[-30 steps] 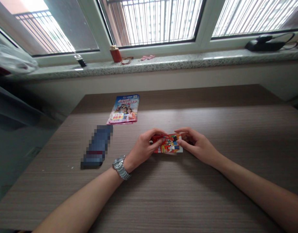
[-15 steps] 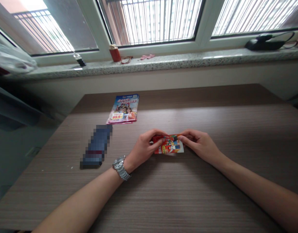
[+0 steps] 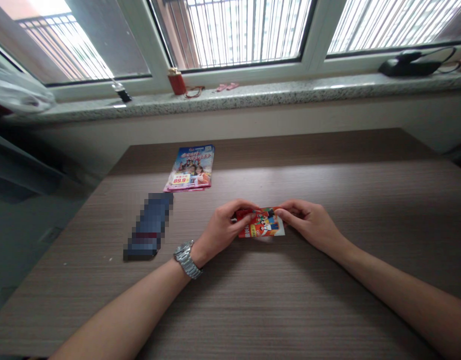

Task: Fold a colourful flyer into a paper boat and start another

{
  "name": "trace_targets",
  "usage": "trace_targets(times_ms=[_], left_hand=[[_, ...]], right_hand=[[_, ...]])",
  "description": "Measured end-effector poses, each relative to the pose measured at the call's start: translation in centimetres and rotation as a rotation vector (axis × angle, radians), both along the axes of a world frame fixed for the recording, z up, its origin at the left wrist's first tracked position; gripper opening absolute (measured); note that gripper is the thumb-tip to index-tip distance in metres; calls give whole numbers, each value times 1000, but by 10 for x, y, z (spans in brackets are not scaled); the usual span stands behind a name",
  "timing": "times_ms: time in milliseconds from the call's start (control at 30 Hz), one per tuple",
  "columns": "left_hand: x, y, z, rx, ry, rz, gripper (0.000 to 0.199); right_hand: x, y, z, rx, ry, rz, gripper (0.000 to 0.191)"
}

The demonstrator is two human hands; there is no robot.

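Note:
A small folded leaflet (image 3: 265, 226), red with colourful printed figures and a pale right end, is held just above the wooden table (image 3: 260, 305). My left hand (image 3: 230, 222), with a silver watch (image 3: 188, 259) on its wrist, pinches the leaflet's left part between thumb and fingers. At its upper right corner, my right hand (image 3: 305, 220) grips it with the thumb in front. The fingers behind the paper are partly hidden.
At the back left of the table lie printed flyers (image 3: 193, 168). Nearer, a blurred dark blue object (image 3: 150, 227) rests left of my left hand. The stone windowsill (image 3: 260, 97) holds a red container (image 3: 177, 82) and a black device (image 3: 408, 66).

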State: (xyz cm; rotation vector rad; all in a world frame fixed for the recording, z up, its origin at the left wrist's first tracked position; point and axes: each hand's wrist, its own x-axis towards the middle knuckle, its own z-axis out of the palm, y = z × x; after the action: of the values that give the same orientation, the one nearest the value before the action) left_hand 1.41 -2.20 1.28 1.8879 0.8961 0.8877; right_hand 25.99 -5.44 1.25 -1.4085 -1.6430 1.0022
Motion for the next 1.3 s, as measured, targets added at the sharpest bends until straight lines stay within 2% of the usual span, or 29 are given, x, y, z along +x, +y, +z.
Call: trace_targets(times_ms=[1300], left_hand=[[-1, 1, -2, -31, -1, -2, 19]], right_hand=[[-2, -2, -5, 69, 33, 12, 25]])
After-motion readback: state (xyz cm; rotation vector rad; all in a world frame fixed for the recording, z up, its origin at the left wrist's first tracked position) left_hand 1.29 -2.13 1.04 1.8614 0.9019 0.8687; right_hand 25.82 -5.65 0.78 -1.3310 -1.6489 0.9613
